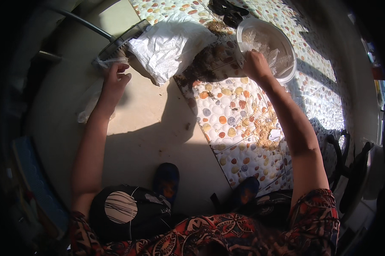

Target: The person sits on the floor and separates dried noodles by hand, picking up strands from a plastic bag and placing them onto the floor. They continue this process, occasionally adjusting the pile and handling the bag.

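Observation:
My right hand (257,66) is closed at the near left rim of a round, pale bucket (293,68). Crumpled clear plastic (274,57) lies inside the bucket. At the upper left, my left hand (115,78) has bent fingers, thumb and forefinger a little apart. A strip of clear plastic (114,60) shows just beyond those fingertips; whether they grip it is unclear. Between my hands a crumpled white sheet or sack (176,48) covers part of the floor. The broom head (122,43), with bristles and a grey handle (83,24), rests against its left side.
Dark loose dirt (198,65) spreads over the pebble-patterned tiles (224,110). Straw-like scraps (264,128) and a white paper scrap (275,135) lie nearer me. A black object (229,11) sits beyond the bucket. Clear plastic (90,107) lies under my left forearm.

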Tool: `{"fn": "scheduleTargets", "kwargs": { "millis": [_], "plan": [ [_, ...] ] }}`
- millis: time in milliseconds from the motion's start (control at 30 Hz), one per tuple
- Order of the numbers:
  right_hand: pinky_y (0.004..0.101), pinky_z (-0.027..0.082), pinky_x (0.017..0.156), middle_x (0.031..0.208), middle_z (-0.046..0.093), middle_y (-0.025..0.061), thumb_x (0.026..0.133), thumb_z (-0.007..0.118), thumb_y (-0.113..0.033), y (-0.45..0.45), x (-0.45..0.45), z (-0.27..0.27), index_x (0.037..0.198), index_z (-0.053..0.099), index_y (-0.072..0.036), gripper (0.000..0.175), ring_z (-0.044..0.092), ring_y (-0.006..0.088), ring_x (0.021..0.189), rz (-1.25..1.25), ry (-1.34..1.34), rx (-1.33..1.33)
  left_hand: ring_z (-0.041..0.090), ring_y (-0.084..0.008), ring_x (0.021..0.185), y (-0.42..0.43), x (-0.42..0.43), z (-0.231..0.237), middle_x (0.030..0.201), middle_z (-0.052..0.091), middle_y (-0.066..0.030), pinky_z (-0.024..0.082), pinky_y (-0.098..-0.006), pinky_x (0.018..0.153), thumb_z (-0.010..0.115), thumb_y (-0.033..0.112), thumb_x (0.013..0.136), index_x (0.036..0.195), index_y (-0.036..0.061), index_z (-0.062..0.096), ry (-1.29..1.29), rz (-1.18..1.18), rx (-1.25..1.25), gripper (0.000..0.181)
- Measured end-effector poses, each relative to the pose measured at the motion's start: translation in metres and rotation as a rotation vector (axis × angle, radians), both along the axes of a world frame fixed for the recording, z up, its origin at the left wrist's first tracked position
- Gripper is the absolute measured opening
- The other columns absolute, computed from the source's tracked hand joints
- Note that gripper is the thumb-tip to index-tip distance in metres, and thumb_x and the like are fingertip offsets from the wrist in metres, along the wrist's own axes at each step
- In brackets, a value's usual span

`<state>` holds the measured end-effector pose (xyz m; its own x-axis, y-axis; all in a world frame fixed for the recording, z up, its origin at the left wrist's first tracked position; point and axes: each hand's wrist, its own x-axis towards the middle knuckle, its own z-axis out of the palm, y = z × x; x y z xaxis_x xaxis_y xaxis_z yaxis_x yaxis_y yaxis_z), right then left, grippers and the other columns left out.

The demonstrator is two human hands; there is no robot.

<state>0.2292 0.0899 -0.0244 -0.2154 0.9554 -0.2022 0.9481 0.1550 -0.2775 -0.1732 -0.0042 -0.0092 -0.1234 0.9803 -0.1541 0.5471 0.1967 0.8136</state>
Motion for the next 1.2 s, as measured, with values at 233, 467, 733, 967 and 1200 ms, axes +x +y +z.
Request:
{"fn": "scheduleTargets", "kwargs": {
  "millis": [233,467,733,967,1200],
  "plan": [
    [0.0688,0.035,0.097,0.139,0.043,0.0237,0.086,0.055,-0.023,-0.128,-0.142,0.033,0.114,0.066,-0.006,0.034,0.037,0.0492,0.131,0.636,0.007,0.499,0.052,-0.0257,0.121,-0.014,0.006,0.059,0.133,0.052,-0.0115,0.048,-0.0414,0.095,0.060,0.028,0.094,0.143,0.0090,0.039,-0.762,0.031,-0.278,0.057],
    [0.0546,0.037,0.106,0.141,0.043,0.0186,0.081,0.067,-0.016,-0.138,-0.216,0.048,0.117,0.056,-0.006,0.039,0.040,0.0326,0.134,0.915,0.818,0.491,0.056,-0.0249,0.117,-0.065,-0.116,0.032,0.128,0.056,-0.0149,0.046,-0.0376,0.098,0.053,-0.003,0.081,0.138,0.0004,0.043,-0.370,0.220,-0.190,0.058],
    [0.0571,0.026,0.109,0.145,0.039,0.0183,0.070,0.079,-0.038,-0.024,-0.240,-0.058,0.144,0.034,-0.006,0.092,0.031,0.0437,0.136,0.088,0.415,0.447,0.059,-0.0246,0.111,-0.099,-0.183,-0.029,0.121,0.060,-0.0125,0.047,-0.0386,0.098,0.060,-0.001,0.079,0.136,0.0005,0.045,-0.438,0.276,-0.320,0.059],
    [0.0597,0.024,0.107,0.134,0.051,0.0069,0.069,0.075,-0.058,0.013,-0.223,-0.108,0.152,0.024,-0.014,0.106,0.043,0.0301,0.125,0.128,0.045,0.098,0.057,-0.0233,0.115,-0.091,-0.163,-0.035,0.127,0.057,-0.0109,0.047,-0.0376,0.098,0.061,-0.003,0.080,0.141,0.0022,0.041,-0.528,0.289,-0.290,0.064],
    [0.0547,0.032,0.102,0.127,0.059,0.0097,0.072,0.074,-0.056,0.002,-0.163,-0.097,0.128,0.050,-0.022,0.070,0.046,0.0293,0.125,0.038,-0.052,-0.020,0.056,-0.0225,0.116,-0.085,-0.152,-0.032,0.126,0.056,-0.0113,0.048,-0.0369,0.097,0.060,-0.001,0.080,0.140,0.0037,0.041,-0.536,0.281,-0.266,0.063]
  ]
}}
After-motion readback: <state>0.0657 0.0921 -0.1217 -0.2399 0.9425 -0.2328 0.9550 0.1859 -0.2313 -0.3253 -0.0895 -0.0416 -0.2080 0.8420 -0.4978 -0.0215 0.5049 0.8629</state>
